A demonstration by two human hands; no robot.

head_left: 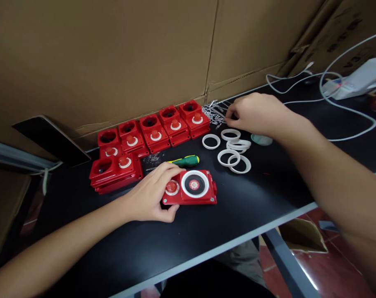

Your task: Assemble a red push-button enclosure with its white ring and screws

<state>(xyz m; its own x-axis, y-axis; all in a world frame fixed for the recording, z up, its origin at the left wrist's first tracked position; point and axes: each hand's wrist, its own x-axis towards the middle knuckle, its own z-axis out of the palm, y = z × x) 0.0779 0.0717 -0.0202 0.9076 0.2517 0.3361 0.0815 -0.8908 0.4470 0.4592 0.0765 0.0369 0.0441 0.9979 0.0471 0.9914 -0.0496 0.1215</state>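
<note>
A red alarm unit with a small red dome, a white ring and a black round centre lies on the black table. My left hand is closed around its left end, thumb at the near side and fingers over the far edge. Beyond it, my right hand reaches down at the edge of a pile of silvery screws, fingers curled together. What those fingertips hold, if anything, is too small to make out. Several loose white rings lie just nearer than the right hand.
Several red housings stand in a row by the cardboard wall, with stacked ones at the left. A green and yellow screwdriver lies behind the held unit. White cables loop at the right. A dark panel leans at far left.
</note>
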